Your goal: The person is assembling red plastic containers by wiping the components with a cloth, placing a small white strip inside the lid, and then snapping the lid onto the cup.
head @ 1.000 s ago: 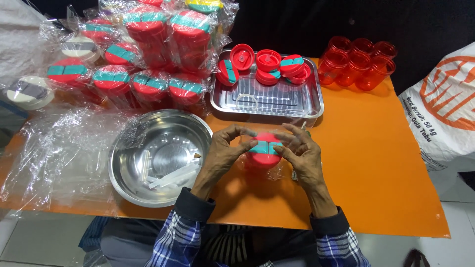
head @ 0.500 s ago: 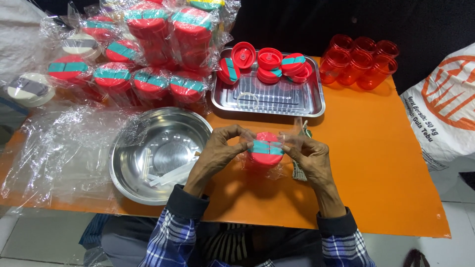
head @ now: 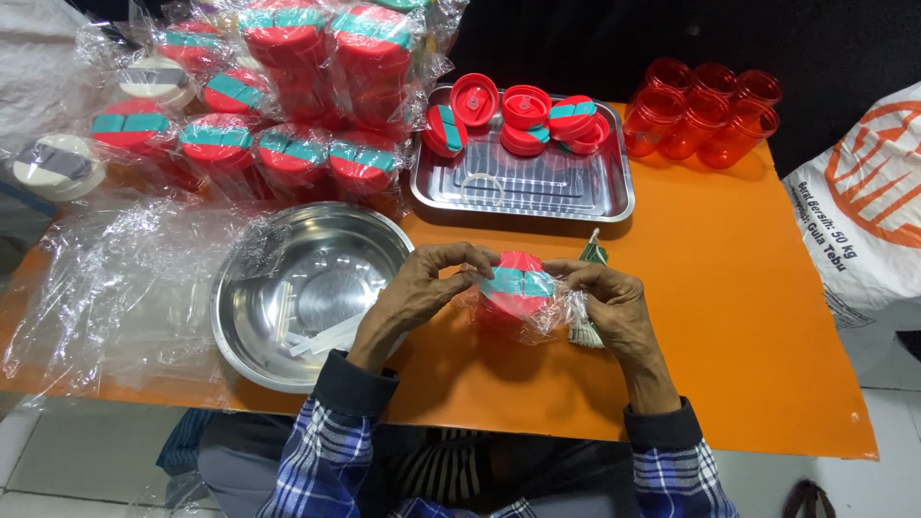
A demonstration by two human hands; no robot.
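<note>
Since half a second ago little has shifted: left hand (head: 422,288) and right hand (head: 604,302) both still pinch the plastic-wrapped red jar (head: 515,286) at frame centre, steel bowl (head: 251,288) with clear strips left, tray (head: 614,197) of red lids above.

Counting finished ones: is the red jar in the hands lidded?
Lidded: the red jar carries a red lid with a teal strip, held between both hands inside clear wrap.
</note>
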